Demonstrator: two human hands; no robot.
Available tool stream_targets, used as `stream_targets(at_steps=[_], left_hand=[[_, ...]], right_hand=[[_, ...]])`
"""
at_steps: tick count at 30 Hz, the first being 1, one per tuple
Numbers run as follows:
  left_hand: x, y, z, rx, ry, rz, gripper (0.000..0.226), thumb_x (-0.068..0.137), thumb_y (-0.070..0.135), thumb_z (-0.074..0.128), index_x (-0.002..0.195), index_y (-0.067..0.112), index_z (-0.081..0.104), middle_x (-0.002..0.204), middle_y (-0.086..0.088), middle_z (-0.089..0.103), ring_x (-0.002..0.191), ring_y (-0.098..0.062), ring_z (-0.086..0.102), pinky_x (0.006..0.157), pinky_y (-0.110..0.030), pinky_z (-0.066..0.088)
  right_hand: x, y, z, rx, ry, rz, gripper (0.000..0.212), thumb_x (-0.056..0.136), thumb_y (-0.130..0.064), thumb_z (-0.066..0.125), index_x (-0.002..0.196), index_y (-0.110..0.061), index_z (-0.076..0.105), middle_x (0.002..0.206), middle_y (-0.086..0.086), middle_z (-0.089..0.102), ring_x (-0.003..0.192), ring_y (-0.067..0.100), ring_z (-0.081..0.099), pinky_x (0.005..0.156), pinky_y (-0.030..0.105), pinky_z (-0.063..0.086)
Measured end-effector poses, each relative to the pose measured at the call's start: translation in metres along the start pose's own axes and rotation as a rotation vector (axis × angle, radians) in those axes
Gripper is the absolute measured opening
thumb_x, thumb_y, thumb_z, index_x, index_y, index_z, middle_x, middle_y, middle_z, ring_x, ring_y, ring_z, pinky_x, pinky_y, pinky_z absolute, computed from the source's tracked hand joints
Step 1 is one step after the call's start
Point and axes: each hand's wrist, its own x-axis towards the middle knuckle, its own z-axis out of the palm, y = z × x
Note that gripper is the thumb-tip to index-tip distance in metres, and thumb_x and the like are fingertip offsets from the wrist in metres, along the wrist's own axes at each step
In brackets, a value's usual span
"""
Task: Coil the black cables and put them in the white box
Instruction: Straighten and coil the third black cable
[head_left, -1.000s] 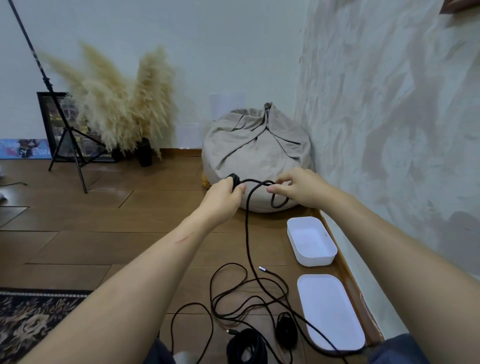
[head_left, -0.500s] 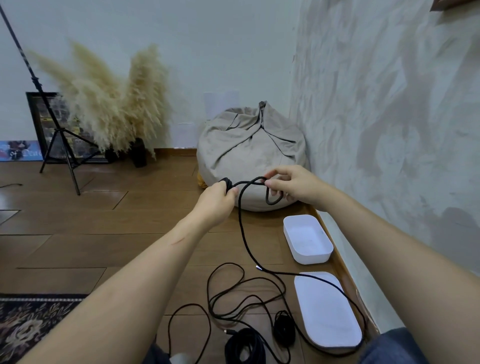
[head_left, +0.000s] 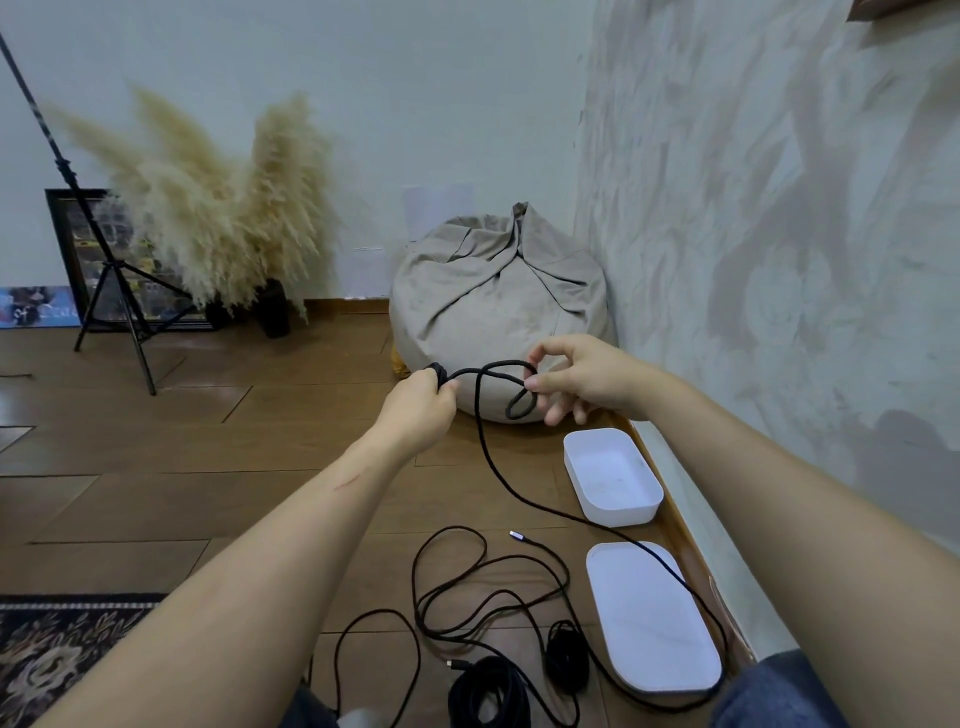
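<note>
- Black cable (head_left: 487, 457), head view: its gathered turns sit in the left hand (head_left: 420, 410), whose fingers are curled tight round the bundle. A short span runs roughly level from there across to the right hand (head_left: 584, 379).
- The right hand pinches a small loop (head_left: 519, 402) of the same cable between thumb and forefinger. Its other fingers are loosely curled underneath, and the loop hangs just beside them.
- The free run drops from between the two hands, closer to the left one. On the floor it sweeps toward the person's right, passes just in front of the white box (head_left: 618, 512), crosses the lid (head_left: 639, 639) and curls back near the bottom edge.
- The slack therefore lies below the grip and off to the right. The right hand looks better placed to draw in the next turn while the left keeps the bundle.
- The white box stands open by the wall, below the right hand, which is the nearer of the two. Nothing shows inside it.
- A thin loose cable (head_left: 470, 587) and two coiled bundles (head_left: 488, 691) lie near the person's legs, outside the box.
</note>
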Motion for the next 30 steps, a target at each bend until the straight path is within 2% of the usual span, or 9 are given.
stream_targets(at_steps=[5, 9, 15, 18, 21, 23, 26, 28, 30], left_hand=[[-0.003, -0.003, 0.003, 0.01, -0.027, -0.005, 0.033, 0.107, 0.035, 0.041, 0.09, 0.01, 0.054, 0.092, -0.013, 0.067, 0.084, -0.031, 0.064, 0.071, -0.039, 0.049], [-0.005, -0.001, 0.004, 0.016, -0.042, 0.026, 0.033, 0.107, 0.035, 0.042, 0.09, 0.009, 0.054, 0.089, -0.014, 0.065, 0.082, -0.033, 0.063, 0.064, -0.038, 0.043], [-0.005, 0.002, 0.005, 0.009, -0.032, 0.019, 0.037, 0.107, 0.037, 0.041, 0.095, 0.005, 0.055, 0.091, -0.016, 0.067, 0.084, -0.035, 0.065, 0.067, -0.04, 0.047], [-0.005, 0.002, 0.007, 0.007, -0.035, 0.005, 0.037, 0.107, 0.036, 0.041, 0.094, 0.005, 0.056, 0.092, -0.016, 0.067, 0.085, -0.035, 0.065, 0.065, -0.038, 0.045], [-0.004, 0.002, 0.008, 0.011, -0.016, -0.003, 0.035, 0.107, 0.036, 0.042, 0.088, 0.008, 0.053, 0.091, -0.015, 0.067, 0.084, -0.034, 0.064, 0.065, -0.038, 0.044], [-0.003, 0.002, 0.008, 0.002, -0.007, -0.01, 0.036, 0.106, 0.036, 0.043, 0.088, 0.007, 0.053, 0.089, -0.015, 0.067, 0.081, -0.033, 0.063, 0.064, -0.037, 0.043], [-0.002, 0.003, 0.008, -0.024, 0.011, -0.025, 0.038, 0.106, 0.035, 0.043, 0.087, 0.003, 0.053, 0.085, -0.015, 0.064, 0.074, -0.032, 0.059, 0.062, -0.037, 0.039], [-0.001, 0.002, 0.008, -0.071, 0.021, -0.032, 0.04, 0.106, 0.035, 0.043, 0.087, 0.001, 0.053, 0.084, -0.018, 0.063, 0.074, -0.035, 0.058, 0.064, -0.037, 0.039], [-0.002, 0.002, 0.006, -0.124, 0.023, -0.032, 0.037, 0.106, 0.035, 0.043, 0.083, 0.006, 0.049, 0.079, -0.014, 0.057, 0.071, -0.032, 0.054, 0.065, -0.037, 0.039]], right_hand=[[-0.001, -0.004, 0.003, 0.099, -0.061, 0.011, 0.019, 0.097, -0.017, 0.065, 0.115, -0.014, 0.062, 0.069, 0.007, 0.059, 0.05, 0.012, 0.052, 0.045, 0.022, 0.041], [-0.001, -0.004, 0.004, 0.079, -0.11, 0.043, 0.031, 0.096, -0.008, 0.063, 0.122, -0.024, 0.063, 0.063, 0.003, 0.058, 0.047, 0.01, 0.05, 0.042, 0.02, 0.041], [0.001, -0.002, 0.009, 0.031, -0.023, 0.062, 0.024, 0.095, -0.001, 0.053, 0.116, -0.007, 0.063, 0.067, 0.01, 0.064, 0.052, 0.014, 0.062, 0.039, 0.019, 0.039], [0.0, -0.004, 0.011, 0.027, -0.007, 0.077, 0.018, 0.097, -0.013, 0.051, 0.107, -0.005, 0.063, 0.076, 0.014, 0.071, 0.062, 0.021, 0.07, 0.044, 0.02, 0.044], [-0.002, -0.006, 0.014, 0.052, 0.024, 0.124, 0.041, 0.101, -0.041, 0.052, 0.102, -0.003, 0.064, 0.085, 0.02, 0.075, 0.071, 0.023, 0.075, 0.047, 0.021, 0.047], [0.0, -0.006, 0.016, -0.005, 0.025, 0.122, 0.048, 0.098, -0.05, 0.058, 0.097, -0.003, 0.062, 0.086, 0.022, 0.075, 0.069, 0.021, 0.074, 0.048, 0.019, 0.048], [0.004, -0.003, 0.02, -0.064, -0.025, 0.115, 0.026, 0.092, -0.027, 0.073, 0.087, -0.009, 0.055, 0.08, 0.018, 0.07, 0.067, 0.022, 0.069, 0.048, 0.019, 0.048], [0.009, 0.001, 0.019, -0.144, -0.029, 0.088, 0.021, 0.091, -0.012, 0.073, 0.091, -0.01, 0.053, 0.08, 0.01, 0.065, 0.062, 0.017, 0.065, 0.048, 0.019, 0.048], [0.011, 0.004, 0.018, -0.246, -0.003, 0.052, 0.022, 0.091, -0.009, 0.071, 0.102, -0.013, 0.053, 0.083, 0.007, 0.063, 0.058, 0.013, 0.061, 0.05, 0.021, 0.046]])
